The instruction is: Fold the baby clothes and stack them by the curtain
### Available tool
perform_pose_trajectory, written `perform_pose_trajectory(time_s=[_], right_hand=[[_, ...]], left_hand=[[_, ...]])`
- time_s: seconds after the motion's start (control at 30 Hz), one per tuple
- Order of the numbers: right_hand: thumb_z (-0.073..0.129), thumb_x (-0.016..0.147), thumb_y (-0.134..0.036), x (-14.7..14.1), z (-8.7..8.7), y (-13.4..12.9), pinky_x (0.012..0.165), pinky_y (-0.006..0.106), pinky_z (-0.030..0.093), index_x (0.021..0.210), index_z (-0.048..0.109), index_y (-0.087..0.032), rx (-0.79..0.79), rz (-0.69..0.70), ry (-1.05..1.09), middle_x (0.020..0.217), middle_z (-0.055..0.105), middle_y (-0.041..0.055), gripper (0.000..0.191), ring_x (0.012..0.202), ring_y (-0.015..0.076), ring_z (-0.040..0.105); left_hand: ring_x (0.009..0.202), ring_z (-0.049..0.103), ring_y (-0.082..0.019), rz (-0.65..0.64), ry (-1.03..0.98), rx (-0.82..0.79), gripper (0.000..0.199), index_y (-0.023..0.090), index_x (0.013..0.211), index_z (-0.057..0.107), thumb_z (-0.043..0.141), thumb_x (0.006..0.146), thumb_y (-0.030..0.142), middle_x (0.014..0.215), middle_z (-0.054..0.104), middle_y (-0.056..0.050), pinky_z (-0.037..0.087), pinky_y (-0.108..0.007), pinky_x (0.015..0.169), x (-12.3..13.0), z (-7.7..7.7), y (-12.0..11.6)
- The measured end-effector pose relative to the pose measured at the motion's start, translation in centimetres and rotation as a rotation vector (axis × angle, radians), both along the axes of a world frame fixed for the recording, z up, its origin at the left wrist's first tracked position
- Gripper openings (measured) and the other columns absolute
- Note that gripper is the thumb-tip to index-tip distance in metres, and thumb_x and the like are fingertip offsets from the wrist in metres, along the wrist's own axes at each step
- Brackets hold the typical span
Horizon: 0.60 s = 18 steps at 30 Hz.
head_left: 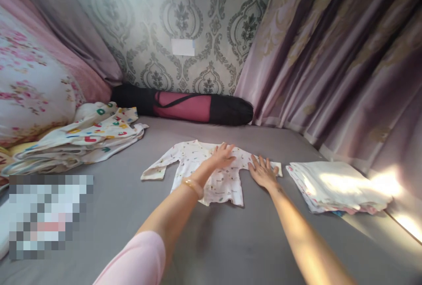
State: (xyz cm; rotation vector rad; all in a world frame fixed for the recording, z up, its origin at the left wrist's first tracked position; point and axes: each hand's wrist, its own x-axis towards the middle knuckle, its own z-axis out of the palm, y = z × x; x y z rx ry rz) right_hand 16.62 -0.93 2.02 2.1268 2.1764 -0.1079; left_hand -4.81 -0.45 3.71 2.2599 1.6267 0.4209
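Observation:
A small white long-sleeved baby shirt with a tiny scattered print lies spread on the grey bed sheet. My left hand, below a wrist with a pale bangle, rests on the shirt's upper part near the collar, fingers stretched out. On the right sleeve lies my right hand, palm down with its fingers spread. The left sleeve extends out to the side, bent downward. Part of the shirt's middle is hidden behind my left forearm.
Folded white cloths are stacked at the right. Printed baby clothes lie heaped at the left beside a floral pillow. A black and pink roll bag lies along the wall. Curtains hang at the right; a blurred patch covers something at lower left.

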Motion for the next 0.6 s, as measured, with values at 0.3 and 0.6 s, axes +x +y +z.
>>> perform_pose_trajectory(time_s=[0.3,0.6], right_hand=[[0.012,0.096,-0.054,0.0,0.0,0.2,0.110,0.066,0.013,0.154,0.021,-0.034,-0.011,-0.018,0.022,0.162,0.016,0.0016,0.061,0.146,0.0341,0.013],[0.008,0.095,-0.056,0.1,-0.2,0.6,0.111,0.065,0.012,0.154,0.018,-0.034,-0.034,-0.019,0.010,0.162,0.013,0.0011,0.064,0.147,0.0326,0.010]], left_hand=[[0.125,0.052,-0.025,0.442,-0.135,0.097,0.053,0.019,0.140,0.044,0.052,0.089,0.031,0.141,0.053,-0.011,0.039,-0.039,0.106,-12.7,0.9,-6.9],[0.111,0.061,-0.024,0.830,-0.229,-0.146,0.068,0.013,0.137,0.046,0.061,0.081,0.047,0.126,0.062,-0.014,0.047,-0.027,0.088,-20.1,1.8,-12.6]])
